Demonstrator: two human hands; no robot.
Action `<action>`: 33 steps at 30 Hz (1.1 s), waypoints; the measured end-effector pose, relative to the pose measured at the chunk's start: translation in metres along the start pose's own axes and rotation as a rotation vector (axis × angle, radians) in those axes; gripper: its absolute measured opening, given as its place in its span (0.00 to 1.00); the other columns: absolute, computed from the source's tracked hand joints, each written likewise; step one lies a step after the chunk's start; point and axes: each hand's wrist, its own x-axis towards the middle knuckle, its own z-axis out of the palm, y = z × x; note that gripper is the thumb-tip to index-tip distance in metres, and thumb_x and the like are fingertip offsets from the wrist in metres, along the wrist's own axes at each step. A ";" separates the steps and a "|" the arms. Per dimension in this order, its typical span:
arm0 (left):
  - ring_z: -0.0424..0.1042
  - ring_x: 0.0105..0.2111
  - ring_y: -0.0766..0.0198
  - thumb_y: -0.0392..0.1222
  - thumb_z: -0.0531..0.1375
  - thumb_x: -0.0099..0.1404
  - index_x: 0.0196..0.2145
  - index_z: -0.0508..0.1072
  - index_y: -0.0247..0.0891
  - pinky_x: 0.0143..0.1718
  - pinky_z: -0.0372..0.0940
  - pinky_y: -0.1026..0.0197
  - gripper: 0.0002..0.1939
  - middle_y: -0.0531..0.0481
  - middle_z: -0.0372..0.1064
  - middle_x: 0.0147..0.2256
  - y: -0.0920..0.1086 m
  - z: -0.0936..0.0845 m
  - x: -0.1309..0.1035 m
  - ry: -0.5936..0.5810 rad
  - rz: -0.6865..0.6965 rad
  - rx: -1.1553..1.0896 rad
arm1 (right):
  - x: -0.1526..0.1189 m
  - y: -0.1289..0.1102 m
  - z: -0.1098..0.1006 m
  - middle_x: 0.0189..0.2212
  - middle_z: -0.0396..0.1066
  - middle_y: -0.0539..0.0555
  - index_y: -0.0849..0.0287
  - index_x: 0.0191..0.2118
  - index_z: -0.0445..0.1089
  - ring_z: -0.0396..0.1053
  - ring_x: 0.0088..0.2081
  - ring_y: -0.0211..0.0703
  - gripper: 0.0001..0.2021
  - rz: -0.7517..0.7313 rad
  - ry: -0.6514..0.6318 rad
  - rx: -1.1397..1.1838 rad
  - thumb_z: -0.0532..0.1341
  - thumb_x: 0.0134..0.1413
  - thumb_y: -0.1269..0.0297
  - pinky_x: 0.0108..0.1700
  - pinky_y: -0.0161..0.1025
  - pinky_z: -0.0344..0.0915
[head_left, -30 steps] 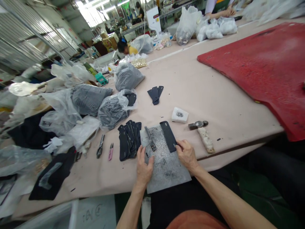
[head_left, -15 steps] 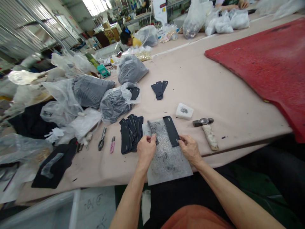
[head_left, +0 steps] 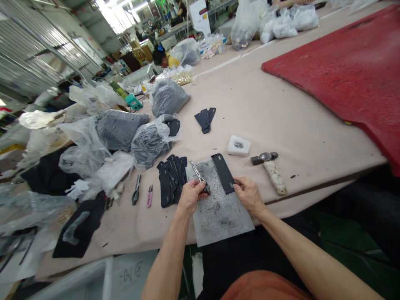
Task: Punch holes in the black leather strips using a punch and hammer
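My left hand (head_left: 191, 196) grips a slim, shiny metal punch (head_left: 198, 173), which slants over a scarred pale board (head_left: 215, 221). On the board's right side lies a flat black strip (head_left: 223, 173) with a slot near its top end. Its lower right corner is pinched by my right hand (head_left: 248, 193). Left of the board is a pile of similar black strips (head_left: 170, 179). A ball-peen hammer (head_left: 275, 177) with a wrapped handle rests to the right, and a white block (head_left: 239, 146) with a dark smudge sits above the strip.
Pink thread snips (head_left: 150, 196) and another dark metal tool (head_left: 136, 189) lie left of the pile. Farther off are a few fanned black strips (head_left: 205, 120) and filled plastic bags (head_left: 153, 139). A red sheet (head_left: 343, 66) covers the far right. A person (head_left: 167, 60) sits beyond the table.
My left hand has turned the punch, so more of its shiny shaft shows. The right hand stays at the strip's corner. The camera view has shifted slightly.
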 end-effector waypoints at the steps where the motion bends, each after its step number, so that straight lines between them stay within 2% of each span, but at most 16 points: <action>1: 0.76 0.27 0.63 0.50 0.70 0.50 0.32 0.69 0.34 0.27 0.71 0.64 0.21 0.51 0.72 0.26 -0.003 0.005 -0.003 -0.034 0.048 -0.080 | 0.000 0.001 0.001 0.32 0.72 0.56 0.61 0.44 0.76 0.68 0.31 0.43 0.14 -0.002 0.001 -0.004 0.58 0.54 0.64 0.38 0.39 0.65; 6: 0.78 0.34 0.60 0.47 0.70 0.52 0.38 0.71 0.35 0.40 0.74 0.55 0.19 0.48 0.76 0.34 -0.021 0.043 -0.002 -0.068 0.306 -0.184 | 0.001 0.002 0.001 0.31 0.71 0.55 0.61 0.45 0.76 0.67 0.30 0.42 0.14 0.003 0.002 -0.012 0.59 0.54 0.66 0.37 0.39 0.64; 9: 0.78 0.37 0.58 0.46 0.67 0.57 0.39 0.74 0.35 0.43 0.74 0.54 0.15 0.46 0.77 0.36 -0.031 0.060 0.005 -0.044 0.406 -0.111 | 0.002 0.001 0.000 0.31 0.71 0.55 0.61 0.45 0.76 0.67 0.30 0.42 0.14 0.005 -0.013 -0.007 0.59 0.54 0.67 0.37 0.38 0.64; 11: 0.78 0.38 0.58 0.45 0.63 0.61 0.40 0.75 0.35 0.45 0.73 0.54 0.12 0.46 0.78 0.37 -0.036 0.066 0.008 -0.036 0.462 -0.019 | 0.002 0.002 0.000 0.32 0.72 0.56 0.61 0.45 0.76 0.68 0.32 0.43 0.14 0.003 -0.018 0.003 0.59 0.55 0.67 0.38 0.39 0.65; 16: 0.76 0.42 0.59 0.42 0.59 0.65 0.40 0.77 0.38 0.49 0.71 0.55 0.09 0.46 0.77 0.40 -0.044 0.065 0.008 -0.011 0.613 0.242 | 0.002 0.002 0.000 0.34 0.72 0.56 0.61 0.46 0.75 0.69 0.35 0.44 0.13 0.017 -0.021 0.043 0.59 0.55 0.69 0.41 0.40 0.65; 27: 0.76 0.42 0.59 0.40 0.56 0.67 0.39 0.74 0.39 0.48 0.71 0.54 0.07 0.46 0.76 0.40 -0.049 0.063 0.008 0.025 0.760 0.427 | 0.004 -0.001 -0.021 0.36 0.66 0.53 0.59 0.52 0.71 0.66 0.35 0.40 0.18 -0.032 -0.225 0.126 0.59 0.55 0.73 0.43 0.39 0.65; 33: 0.76 0.41 0.59 0.38 0.56 0.67 0.39 0.73 0.38 0.46 0.71 0.55 0.06 0.47 0.76 0.39 -0.046 0.065 0.005 0.044 0.825 0.496 | 0.001 0.000 -0.014 0.37 0.65 0.55 0.61 0.55 0.68 0.66 0.37 0.43 0.23 -0.037 -0.190 0.026 0.60 0.52 0.75 0.43 0.41 0.65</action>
